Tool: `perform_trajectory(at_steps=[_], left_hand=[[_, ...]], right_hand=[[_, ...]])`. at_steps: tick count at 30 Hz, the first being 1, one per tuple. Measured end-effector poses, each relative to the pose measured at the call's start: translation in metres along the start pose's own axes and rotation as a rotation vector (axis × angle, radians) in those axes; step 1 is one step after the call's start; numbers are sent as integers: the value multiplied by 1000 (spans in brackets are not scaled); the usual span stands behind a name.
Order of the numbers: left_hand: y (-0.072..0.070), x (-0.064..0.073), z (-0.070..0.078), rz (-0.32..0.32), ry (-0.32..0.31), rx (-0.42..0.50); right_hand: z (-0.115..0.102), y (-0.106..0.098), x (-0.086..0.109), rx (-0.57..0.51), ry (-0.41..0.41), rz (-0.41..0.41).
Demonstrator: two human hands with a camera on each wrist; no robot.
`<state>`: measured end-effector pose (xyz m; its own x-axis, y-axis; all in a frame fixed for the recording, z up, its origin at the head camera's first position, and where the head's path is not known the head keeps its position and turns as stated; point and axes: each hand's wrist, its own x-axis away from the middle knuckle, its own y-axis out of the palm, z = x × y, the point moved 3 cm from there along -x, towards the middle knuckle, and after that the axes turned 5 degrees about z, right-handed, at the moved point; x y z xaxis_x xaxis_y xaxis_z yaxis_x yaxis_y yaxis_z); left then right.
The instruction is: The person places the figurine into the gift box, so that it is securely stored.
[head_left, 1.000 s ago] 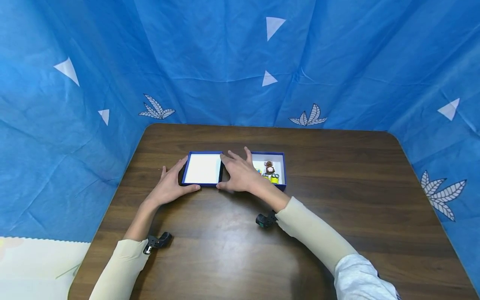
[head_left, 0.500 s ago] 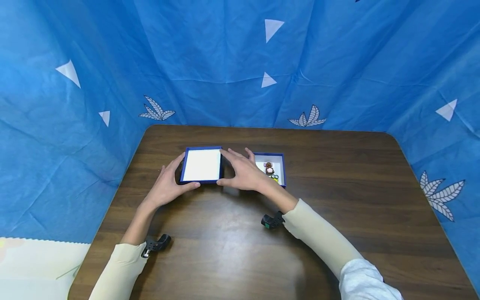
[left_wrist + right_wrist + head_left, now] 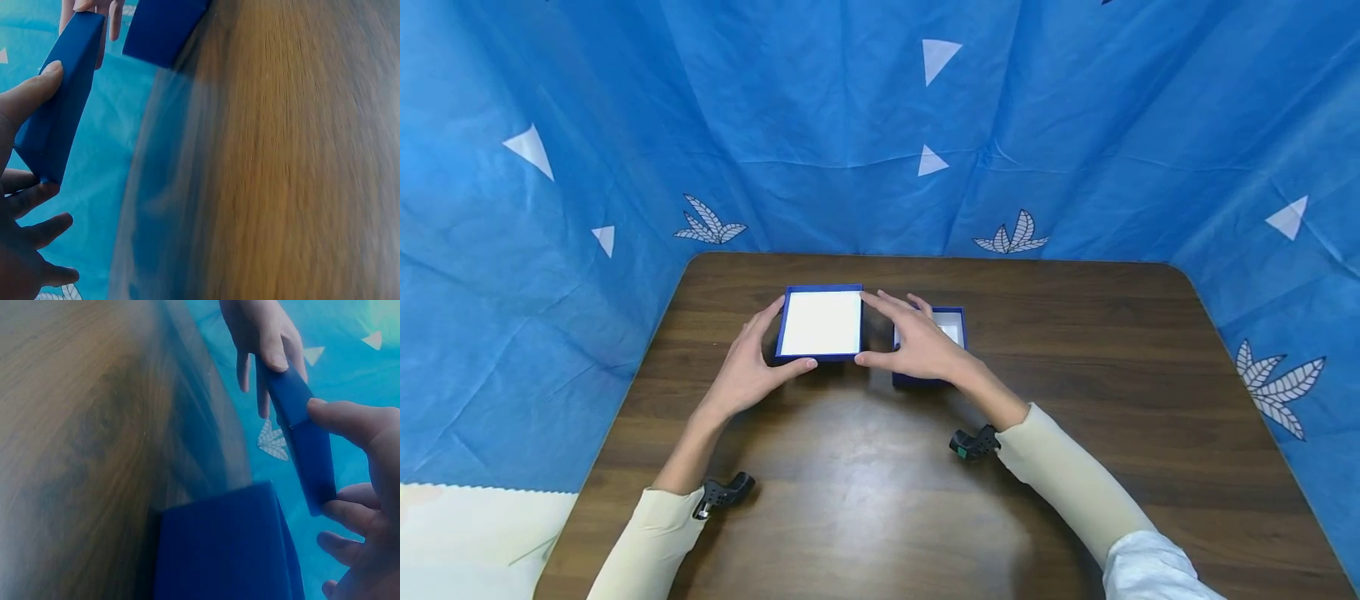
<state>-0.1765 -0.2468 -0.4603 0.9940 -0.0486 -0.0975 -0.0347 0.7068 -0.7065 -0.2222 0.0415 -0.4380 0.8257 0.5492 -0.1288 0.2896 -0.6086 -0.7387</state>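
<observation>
Raised over the table, a shallow blue box lid (image 3: 820, 323) shows its white inside upward. My left hand (image 3: 747, 367) grips its left end, the thumb on the near side wall and a fingertip at the far corner. My right hand (image 3: 917, 343) pinches the opposite end in the same way. Both wrist views show the lid (image 3: 62, 100) edge-on, apart from the tabletop. Under and behind the right hand stands a deeper blue box (image 3: 219, 544) with a white interior. That hand covers most of its opening, so its contents are hidden.
The brown wooden table (image 3: 1075, 400) extends to the right and toward the front. A blue cloth (image 3: 850, 100) with white triangles and leaf prints hangs along the back and sides. A pale cloth (image 3: 467, 542) lies at the lower left.
Both hands have lifted the lid off the table and brought it right, toward the box. Small figures visible in the box earlier are now hidden behind my right hand.
</observation>
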Motion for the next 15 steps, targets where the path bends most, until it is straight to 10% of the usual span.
perform_trajectory(at_steps=[15], left_hand=[[29,-15,41,14,91,51]], right_hand=[[25,-36,31,-40,42,88]])
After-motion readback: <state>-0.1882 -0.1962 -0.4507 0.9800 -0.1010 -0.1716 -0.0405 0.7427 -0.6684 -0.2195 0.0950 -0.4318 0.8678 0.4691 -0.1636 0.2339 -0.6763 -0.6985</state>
